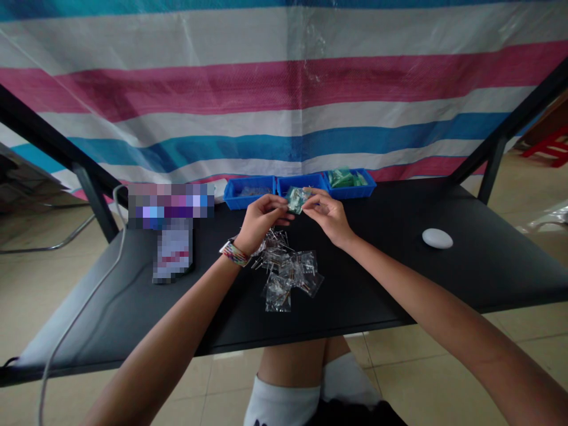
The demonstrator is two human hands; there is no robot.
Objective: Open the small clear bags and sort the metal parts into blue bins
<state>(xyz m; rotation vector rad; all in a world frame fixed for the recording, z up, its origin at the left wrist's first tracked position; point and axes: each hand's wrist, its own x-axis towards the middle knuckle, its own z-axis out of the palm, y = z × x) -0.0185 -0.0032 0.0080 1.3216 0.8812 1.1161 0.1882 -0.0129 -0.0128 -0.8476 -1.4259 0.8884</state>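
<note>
A small clear plastic bag (296, 201) with greenish-white contents is held up between my two hands, in front of the middle blue bin. My left hand (265, 220), with a woven bracelet at the wrist, pinches its left edge. The fingers of my right hand (327, 216) are closed on its right side. What exactly lies inside the bag is too small to make out. Below my hands, several small clear bags (290, 275) with thin metal pieces lie on the black table (355, 284), beside a pile of loose metal pins (276, 239) partly hidden by my left hand.
Three blue bins stand along the back: a left bin (249, 201) with clear bags, a middle bin (284, 186), and a right bin (352, 190) with green packets. A white oval object (437, 238) lies at right. A white cable (89, 290) crosses the left side.
</note>
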